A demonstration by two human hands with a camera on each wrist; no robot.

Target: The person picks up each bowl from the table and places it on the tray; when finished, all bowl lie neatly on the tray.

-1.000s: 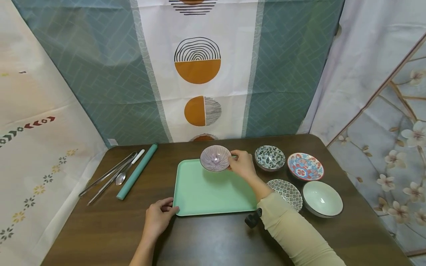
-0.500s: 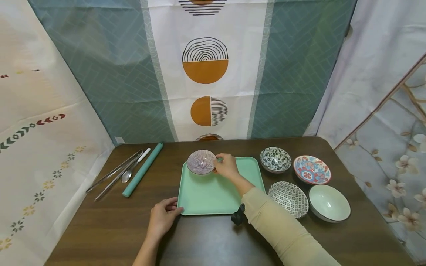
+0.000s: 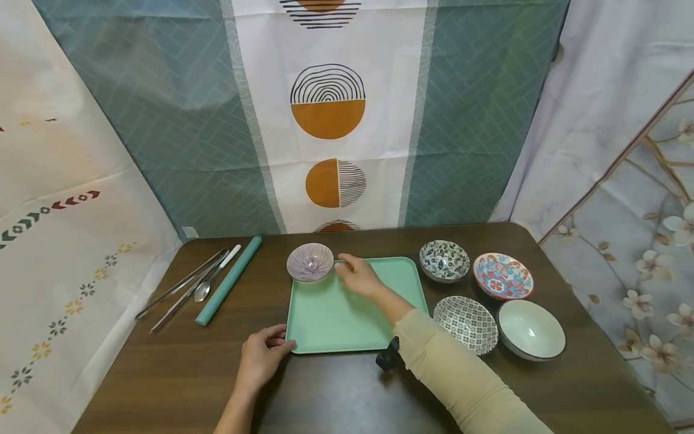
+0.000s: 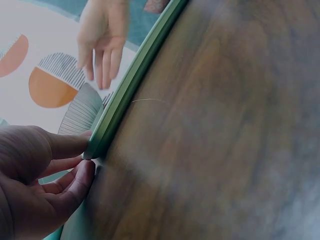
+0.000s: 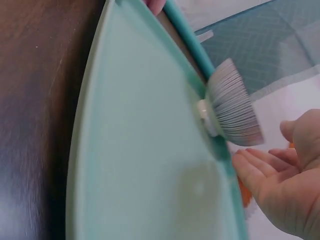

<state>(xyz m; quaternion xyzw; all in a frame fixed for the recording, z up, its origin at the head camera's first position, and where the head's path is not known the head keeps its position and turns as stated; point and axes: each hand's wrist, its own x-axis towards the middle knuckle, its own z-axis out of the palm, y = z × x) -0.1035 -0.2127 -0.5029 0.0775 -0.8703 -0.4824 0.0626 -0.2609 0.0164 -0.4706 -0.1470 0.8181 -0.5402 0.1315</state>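
Observation:
A small purple-striped bowl (image 3: 310, 263) stands at the far left corner of the mint-green tray (image 3: 352, 319). Just right of the bowl is my right hand (image 3: 358, 276), its fingers extended and holding nothing. A narrow gap separates those fingers from the bowl (image 5: 234, 107) in the right wrist view. At the tray's near left corner, my left hand (image 3: 261, 354) pinches the rim between thumb and fingers. The left wrist view shows this grip on the tray edge (image 4: 107, 125) up close.
Right of the tray stand a dark floral bowl (image 3: 444, 261), a red-and-blue bowl (image 3: 503, 275), a grey-patterned bowl (image 3: 466, 324) and a pale green bowl (image 3: 531, 330). To the left lie a teal cylinder (image 3: 229, 280), a spoon (image 3: 202, 292) and metal tongs (image 3: 187, 283). Fabric hangs behind the table.
My right hand has carried the striped bowl leftward to the tray's far left corner and let go of it. My left hand stays at the near left corner.

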